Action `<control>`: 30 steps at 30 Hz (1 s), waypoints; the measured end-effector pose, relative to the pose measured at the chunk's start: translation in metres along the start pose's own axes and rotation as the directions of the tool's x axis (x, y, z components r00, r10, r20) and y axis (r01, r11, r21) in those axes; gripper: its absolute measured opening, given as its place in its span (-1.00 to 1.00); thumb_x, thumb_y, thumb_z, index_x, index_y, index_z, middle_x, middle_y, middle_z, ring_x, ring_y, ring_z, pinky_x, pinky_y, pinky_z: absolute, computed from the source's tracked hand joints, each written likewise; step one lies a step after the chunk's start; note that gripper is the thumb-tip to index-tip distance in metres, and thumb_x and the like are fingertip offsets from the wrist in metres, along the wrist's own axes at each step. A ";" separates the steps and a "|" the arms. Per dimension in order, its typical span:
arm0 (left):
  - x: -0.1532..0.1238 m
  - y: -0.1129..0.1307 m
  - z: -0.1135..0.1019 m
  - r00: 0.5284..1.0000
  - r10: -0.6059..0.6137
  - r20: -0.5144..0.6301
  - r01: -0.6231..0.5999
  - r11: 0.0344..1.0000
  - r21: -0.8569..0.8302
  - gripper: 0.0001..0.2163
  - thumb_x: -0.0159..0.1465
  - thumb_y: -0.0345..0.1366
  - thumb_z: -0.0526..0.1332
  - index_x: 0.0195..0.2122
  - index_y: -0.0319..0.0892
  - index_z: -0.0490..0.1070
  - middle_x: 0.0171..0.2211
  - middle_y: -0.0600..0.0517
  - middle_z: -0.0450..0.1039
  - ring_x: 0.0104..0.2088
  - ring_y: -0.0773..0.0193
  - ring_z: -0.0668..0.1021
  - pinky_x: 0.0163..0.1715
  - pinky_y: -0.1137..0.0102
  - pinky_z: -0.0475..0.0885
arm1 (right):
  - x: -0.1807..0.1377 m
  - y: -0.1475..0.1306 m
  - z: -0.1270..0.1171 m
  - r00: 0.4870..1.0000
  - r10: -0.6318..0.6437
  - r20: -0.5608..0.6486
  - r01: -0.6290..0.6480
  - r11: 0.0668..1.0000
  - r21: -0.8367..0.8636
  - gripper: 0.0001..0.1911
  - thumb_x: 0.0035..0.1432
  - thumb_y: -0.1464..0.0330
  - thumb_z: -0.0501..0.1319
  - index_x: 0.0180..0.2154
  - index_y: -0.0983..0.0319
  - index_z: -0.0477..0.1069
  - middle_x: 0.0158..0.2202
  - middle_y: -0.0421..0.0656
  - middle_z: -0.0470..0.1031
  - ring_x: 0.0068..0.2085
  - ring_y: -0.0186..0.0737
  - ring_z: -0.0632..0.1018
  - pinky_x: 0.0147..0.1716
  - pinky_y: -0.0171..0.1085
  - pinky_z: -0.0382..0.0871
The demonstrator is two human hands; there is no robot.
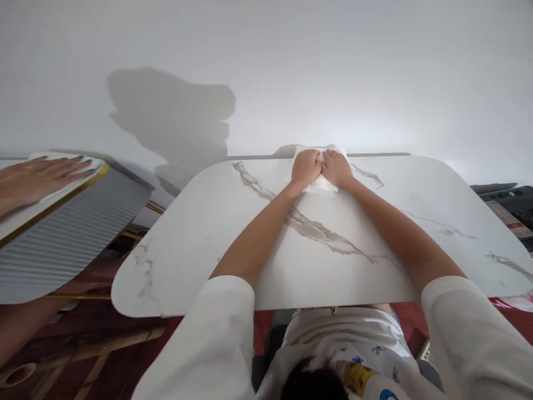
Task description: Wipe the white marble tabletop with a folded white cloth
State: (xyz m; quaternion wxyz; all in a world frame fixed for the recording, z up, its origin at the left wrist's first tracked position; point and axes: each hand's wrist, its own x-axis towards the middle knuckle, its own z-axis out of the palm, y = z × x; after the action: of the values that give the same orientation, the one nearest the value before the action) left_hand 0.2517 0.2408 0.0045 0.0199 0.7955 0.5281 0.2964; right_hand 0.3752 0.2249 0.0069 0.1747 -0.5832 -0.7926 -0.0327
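Observation:
Both my hands are side by side at the far edge of a white marble-patterned tabletop (179,239), with my arms stretched straight forward. Under them lies a crumpled white cloth (328,186), which could also be a paper wipe. My left hand (307,168) bends its fingers over the cloth's left part. Close against it, my right hand (336,168) has its fingers curled on the right part. A bit of the cloth shows between and beyond the knuckles, touching the wall side of the table. The fingertips are partly hidden.
A plain white wall (333,72) rises right behind the table. At left, another person's hand (41,178) lies flat on a separate white table with a gold edge (54,205) and ribbed grey side (83,233). Dark items (510,200) stand at the right.

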 end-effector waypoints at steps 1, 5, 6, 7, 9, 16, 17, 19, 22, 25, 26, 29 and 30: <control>-0.005 0.003 -0.001 1.000 -0.001 0.000 0.001 1.000 -0.002 -0.63 0.20 -0.48 -0.01 -0.05 -0.17 0.45 0.02 -0.10 0.50 0.09 0.10 0.45 0.18 0.24 0.28 | -0.006 -0.001 -0.002 1.000 0.001 0.003 -0.001 1.000 0.001 -0.54 0.32 0.42 -0.12 0.14 0.50 0.28 0.24 0.18 0.29 0.26 0.07 0.27 0.22 -0.08 0.07; -0.027 0.016 -0.008 1.000 0.012 0.007 -0.012 1.000 -0.015 -0.65 0.22 -0.47 -0.02 -0.06 -0.17 0.44 0.00 -0.10 0.50 0.08 0.10 0.46 0.15 0.23 0.32 | -0.032 -0.009 -0.009 1.000 0.016 0.000 -0.016 1.000 -0.006 -0.53 0.33 0.43 -0.14 0.15 0.50 0.27 0.27 0.18 0.25 0.29 0.07 0.24 0.23 -0.07 0.05; -0.033 0.019 -0.010 1.000 0.024 0.017 -0.024 1.000 -0.017 -0.66 0.22 -0.47 -0.02 -0.07 -0.16 0.44 -0.01 -0.10 0.51 0.07 0.10 0.46 0.14 0.22 0.32 | -0.039 -0.011 -0.010 1.000 0.024 -0.002 -0.024 1.000 -0.005 -0.53 0.33 0.43 -0.14 0.15 0.50 0.27 0.27 0.18 0.26 0.28 0.08 0.24 0.23 -0.07 0.06; -0.039 0.023 -0.013 0.999 0.040 0.028 -0.040 0.999 -0.020 -0.67 0.23 -0.47 -0.02 -0.08 -0.16 0.44 -0.02 -0.10 0.51 0.06 0.10 0.47 0.14 0.22 0.33 | -0.047 -0.014 -0.012 1.000 0.031 -0.005 -0.031 1.000 -0.004 -0.53 0.33 0.43 -0.14 0.14 0.50 0.28 0.26 0.19 0.27 0.27 0.08 0.25 0.22 -0.05 0.07; -0.053 0.030 -0.019 0.997 0.066 0.051 -0.065 0.998 -0.019 -0.68 0.23 -0.48 -0.03 -0.10 -0.16 0.44 -0.03 -0.09 0.51 0.05 0.10 0.47 0.13 0.22 0.34 | -0.063 -0.019 -0.016 0.999 0.038 -0.018 -0.038 0.999 -0.002 -0.54 0.33 0.43 -0.13 0.13 0.49 0.29 0.25 0.20 0.29 0.26 0.09 0.27 0.20 -0.03 0.09; -0.104 0.054 -0.038 0.989 0.115 0.090 -0.118 0.993 0.027 -0.68 0.23 -0.49 -0.03 -0.09 -0.18 0.41 -0.02 -0.12 0.49 0.06 0.08 0.46 0.13 0.20 0.34 | -0.120 -0.040 -0.034 1.000 0.015 -0.007 -0.015 0.999 -0.028 -0.50 0.30 0.44 -0.12 0.16 0.53 0.27 0.26 0.22 0.27 0.28 0.12 0.25 0.23 -0.03 0.06; -0.111 0.057 -0.040 0.988 0.124 0.092 -0.127 0.991 0.028 -0.68 0.23 -0.48 -0.03 -0.08 -0.19 0.41 -0.01 -0.12 0.48 0.06 0.08 0.46 0.13 0.20 0.35 | -0.127 -0.043 -0.037 1.000 0.016 0.004 -0.016 0.999 -0.033 -0.49 0.30 0.44 -0.13 0.18 0.54 0.26 0.27 0.21 0.26 0.29 0.12 0.25 0.24 -0.03 0.05; -0.127 0.062 -0.046 0.985 0.138 0.100 -0.141 0.989 0.031 -0.67 0.23 -0.46 -0.03 -0.05 -0.21 0.41 0.01 -0.14 0.48 0.07 0.07 0.45 0.13 0.19 0.35 | -0.143 -0.051 -0.043 0.999 0.018 0.034 -0.016 0.999 -0.033 -0.47 0.30 0.43 -0.13 0.21 0.55 0.23 0.29 0.20 0.23 0.30 0.12 0.23 0.26 -0.02 0.04; -0.155 0.069 -0.055 0.986 0.130 0.103 -0.136 0.990 0.049 -0.63 0.24 -0.44 -0.04 0.02 -0.27 0.39 0.09 -0.17 0.44 0.14 0.04 0.42 0.19 0.16 0.32 | -0.169 -0.064 -0.051 0.998 0.026 0.063 -0.025 0.999 -0.021 -0.46 0.30 0.42 -0.12 0.23 0.54 0.21 0.31 0.18 0.20 0.33 0.11 0.20 0.29 -0.02 0.03; -0.184 0.079 -0.065 0.986 0.128 0.107 -0.137 0.987 0.086 -0.59 0.26 -0.41 -0.04 0.11 -0.31 0.35 0.17 -0.19 0.38 0.21 0.02 0.37 0.23 0.11 0.27 | -0.195 -0.075 -0.056 0.999 0.009 0.044 -0.008 1.000 -0.012 -0.46 0.29 0.42 -0.09 0.23 0.53 0.22 0.31 0.19 0.21 0.34 0.09 0.20 0.30 0.01 0.04; -0.192 0.083 -0.068 0.985 0.128 0.119 -0.141 0.985 0.101 -0.58 0.27 -0.40 -0.04 0.13 -0.32 0.34 0.18 -0.20 0.37 0.22 0.01 0.36 0.24 0.10 0.26 | -0.203 -0.078 -0.058 0.999 -0.006 0.032 0.007 1.000 -0.013 -0.47 0.29 0.42 -0.08 0.22 0.53 0.23 0.30 0.19 0.22 0.33 0.09 0.22 0.30 0.01 0.05; -0.213 0.098 -0.077 0.978 0.112 0.178 -0.141 0.977 0.159 -0.56 0.28 -0.38 -0.03 0.16 -0.38 0.32 0.21 -0.24 0.34 0.23 -0.04 0.35 0.23 0.09 0.27 | -0.227 -0.081 -0.062 0.998 -0.062 -0.011 0.062 0.998 -0.026 -0.48 0.28 0.43 -0.06 0.20 0.53 0.27 0.27 0.20 0.27 0.30 0.11 0.27 0.29 0.01 0.09; -0.218 0.104 -0.080 0.974 0.106 0.198 -0.143 0.973 0.180 -0.55 0.28 -0.38 -0.03 0.17 -0.39 0.31 0.21 -0.25 0.33 0.23 -0.06 0.35 0.23 0.08 0.27 | -0.234 -0.080 -0.064 0.997 -0.078 -0.029 0.077 0.997 -0.032 -0.48 0.28 0.43 -0.06 0.19 0.53 0.28 0.26 0.20 0.29 0.29 0.11 0.29 0.28 0.01 0.10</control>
State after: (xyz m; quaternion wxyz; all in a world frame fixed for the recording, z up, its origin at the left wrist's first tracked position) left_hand 0.2406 -0.0132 0.0080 -0.0262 0.8497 0.4990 0.1683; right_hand 0.3757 -0.0307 0.0051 0.1763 -0.5542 -0.8112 -0.0605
